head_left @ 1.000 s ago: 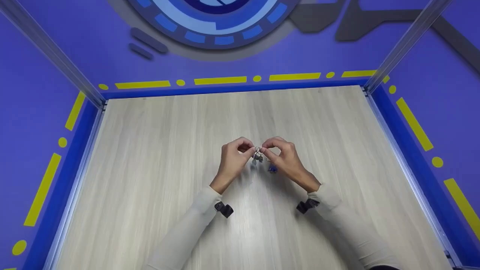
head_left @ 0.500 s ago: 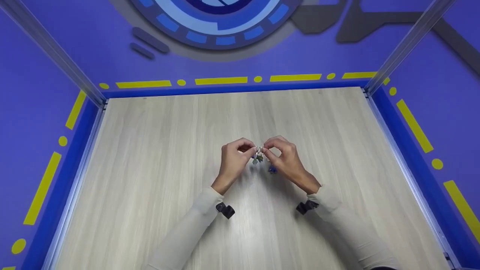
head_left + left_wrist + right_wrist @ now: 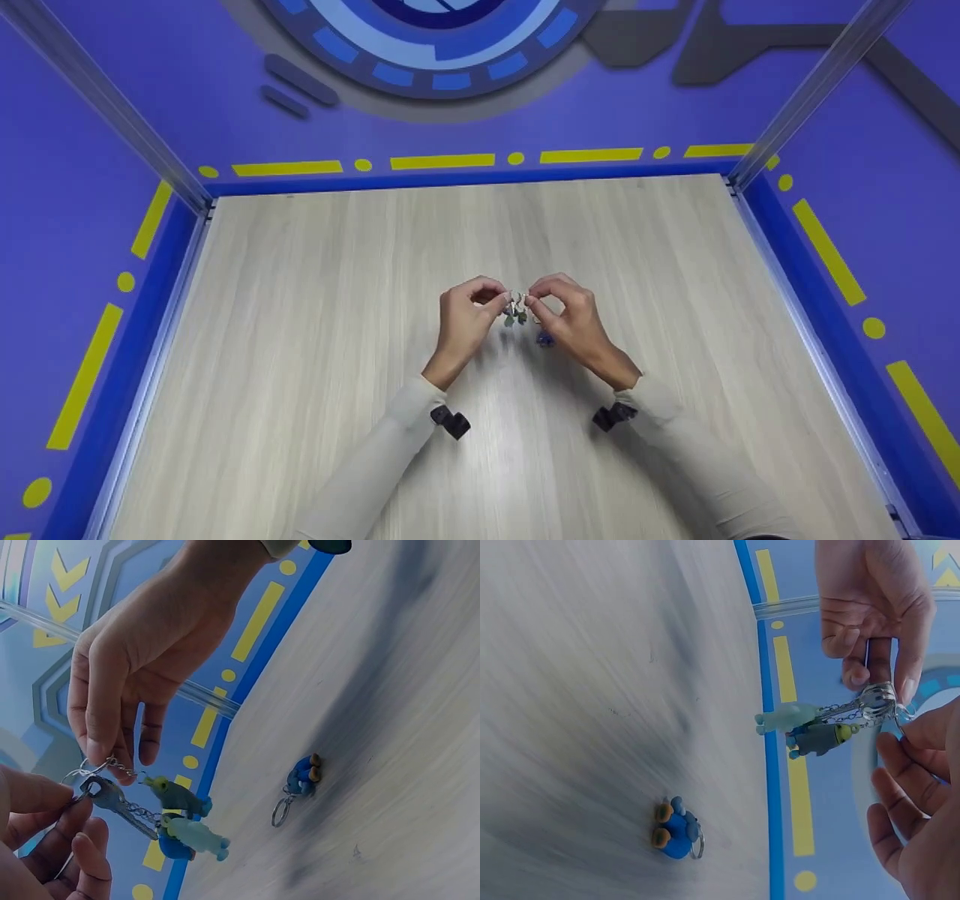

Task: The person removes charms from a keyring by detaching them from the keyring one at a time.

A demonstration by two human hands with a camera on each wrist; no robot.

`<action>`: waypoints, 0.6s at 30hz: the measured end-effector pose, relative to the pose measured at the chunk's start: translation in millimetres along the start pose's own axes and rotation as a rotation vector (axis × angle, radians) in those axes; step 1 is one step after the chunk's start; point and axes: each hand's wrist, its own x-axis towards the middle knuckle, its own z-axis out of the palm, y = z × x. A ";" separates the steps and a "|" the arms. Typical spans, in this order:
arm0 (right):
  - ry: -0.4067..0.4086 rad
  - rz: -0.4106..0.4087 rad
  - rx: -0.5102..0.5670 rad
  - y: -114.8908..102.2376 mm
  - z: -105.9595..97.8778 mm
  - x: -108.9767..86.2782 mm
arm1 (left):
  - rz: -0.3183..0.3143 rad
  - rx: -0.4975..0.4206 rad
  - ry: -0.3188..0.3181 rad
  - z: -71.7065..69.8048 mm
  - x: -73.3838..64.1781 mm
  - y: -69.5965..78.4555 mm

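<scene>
Above pale tabletop [image 3: 300, 315], a key [image 3: 114, 799] shows clearest in left wrist view.

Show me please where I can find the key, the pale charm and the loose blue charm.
Key [image 3: 112, 799]: left wrist view, on its broad head.
Pale charm [image 3: 789, 717]: right wrist view, middle of its body.
Loose blue charm [image 3: 677, 835]: right wrist view, on its blue body.
</scene>
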 end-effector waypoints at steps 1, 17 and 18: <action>0.006 0.015 0.015 -1.0 0.2 0.2 | 0.001 0.001 -0.003 0.0 0.0 0.0; 0.002 0.135 0.085 -9.2 -3.1 5.6 | 0.006 0.116 -0.101 -1.9 4.3 3.2; 0.001 0.126 0.073 -9.2 -3.3 5.8 | 0.017 0.124 -0.107 -1.8 4.6 3.9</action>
